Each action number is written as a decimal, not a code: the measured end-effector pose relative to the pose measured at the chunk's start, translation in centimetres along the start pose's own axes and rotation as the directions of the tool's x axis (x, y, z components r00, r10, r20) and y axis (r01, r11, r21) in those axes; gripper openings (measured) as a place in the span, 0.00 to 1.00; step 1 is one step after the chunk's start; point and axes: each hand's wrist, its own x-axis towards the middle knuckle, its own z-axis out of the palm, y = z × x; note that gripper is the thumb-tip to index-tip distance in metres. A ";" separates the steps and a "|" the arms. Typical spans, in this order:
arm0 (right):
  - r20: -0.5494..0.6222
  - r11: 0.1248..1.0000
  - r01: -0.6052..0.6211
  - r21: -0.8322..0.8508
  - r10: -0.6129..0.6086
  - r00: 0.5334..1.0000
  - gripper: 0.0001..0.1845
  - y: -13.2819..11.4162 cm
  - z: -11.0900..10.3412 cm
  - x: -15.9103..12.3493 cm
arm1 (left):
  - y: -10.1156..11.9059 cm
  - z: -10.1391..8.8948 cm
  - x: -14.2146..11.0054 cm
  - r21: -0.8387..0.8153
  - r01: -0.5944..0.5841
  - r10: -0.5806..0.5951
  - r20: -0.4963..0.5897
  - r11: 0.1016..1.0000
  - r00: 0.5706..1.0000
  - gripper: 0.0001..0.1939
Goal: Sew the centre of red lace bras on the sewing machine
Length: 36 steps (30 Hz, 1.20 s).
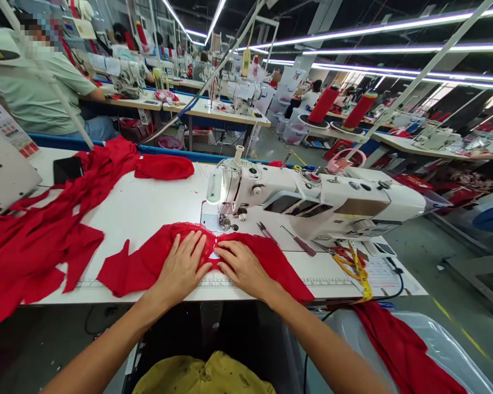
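"What do you see from over there?"

"I see bright red cloth (150, 265) spread on the white tabletop (148, 202). The left part (125, 271) has lace (187, 226) along its top. The right part (283, 268) slants toward the near edge."

"Are they joined?"

"I can't tell from here. They lie mostly flat, though."

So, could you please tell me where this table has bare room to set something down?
The widest bare patch of table lies between the red pile, the sewing machine and the red cloth under the left hand and right hand. The table's right end is crowded with scissors and tape measure.
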 end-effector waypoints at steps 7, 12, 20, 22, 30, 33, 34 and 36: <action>0.033 0.997 -0.073 -0.021 0.074 0.997 0.21 0.4 0.5 -0.6 | -1.3 0.6 -0.7 0.190 0.052 -0.084 0.166 0.980 0.983 0.38; 0.048 0.996 -0.076 -0.035 0.078 0.996 0.24 0.3 0.4 -0.5 | -1.7 1.0 -0.6 0.220 0.037 -0.063 0.114 0.975 0.991 0.40; 0.057 0.993 -0.099 -0.056 0.102 0.993 0.24 0.2 0.3 -0.6 | -1.8 1.3 -1.1 0.238 -0.004 -0.010 0.057 0.971 0.998 0.40; 0.066 0.993 -0.106 -0.060 0.110 0.992 0.24 0.2 0.3 -0.6 | -1.8 1.3 -1.1 0.237 -0.012 -0.001 0.055 0.971 0.998 0.40; 0.093 0.995 -0.093 -0.044 0.097 0.991 0.23 0.3 0.4 -0.6 | -1.5 0.8 -0.8 0.216 0.026 -0.054 0.123 0.976 0.991 0.41; 0.097 0.995 -0.084 -0.061 0.090 0.991 0.23 0.3 0.3 -0.6 | -1.4 0.8 -0.8 0.223 0.028 -0.059 0.132 0.974 0.989 0.41; 0.098 0.995 -0.079 -0.067 0.086 0.991 0.23 0.2 0.3 -0.7 | -1.4 0.8 -0.8 0.225 0.028 -0.059 0.134 0.974 0.989 0.41; 0.094 0.995 -0.071 -0.076 0.078 0.993 0.23 0.2 0.3 -0.7 | -1.4 0.9 -0.8 0.223 0.030 -0.061 0.134 0.974 0.989 0.41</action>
